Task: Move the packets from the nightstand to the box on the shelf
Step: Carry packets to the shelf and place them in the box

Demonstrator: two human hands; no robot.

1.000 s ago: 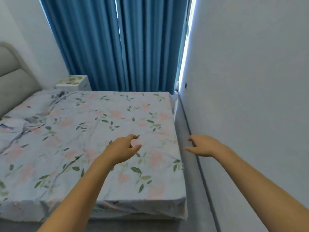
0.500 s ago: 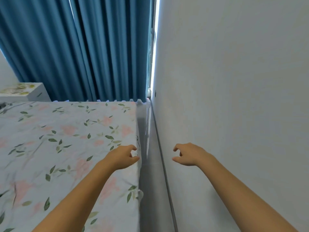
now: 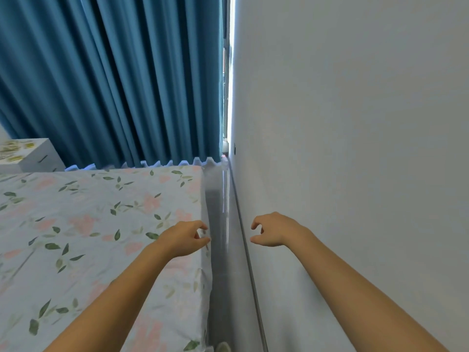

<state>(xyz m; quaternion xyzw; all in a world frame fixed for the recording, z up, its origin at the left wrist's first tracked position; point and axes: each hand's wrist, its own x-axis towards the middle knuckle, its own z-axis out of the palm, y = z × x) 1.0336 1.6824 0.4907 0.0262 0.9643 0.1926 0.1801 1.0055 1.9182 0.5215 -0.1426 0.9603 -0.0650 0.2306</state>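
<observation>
Hands empty, our left hand (image 3: 184, 238) and right hand (image 3: 272, 231) hang loosely curled, grasping nothing | view has swung right since a second ago | packets (image 3: 11, 151) sit on nightstand (image 3: 38, 156), far-left beyond bed (image 3: 88, 224) | walk-around likely ahead

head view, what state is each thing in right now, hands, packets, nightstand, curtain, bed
left hand: empty, fingers loosely curled, above the bed edge
right hand: empty, fingers loosely curled, near the wall
yellow-green packets: lying on the nightstand top
white nightstand: drawers closed
blue pleated curtain: drawn shut
floral bed sheet: spread flat
</observation>
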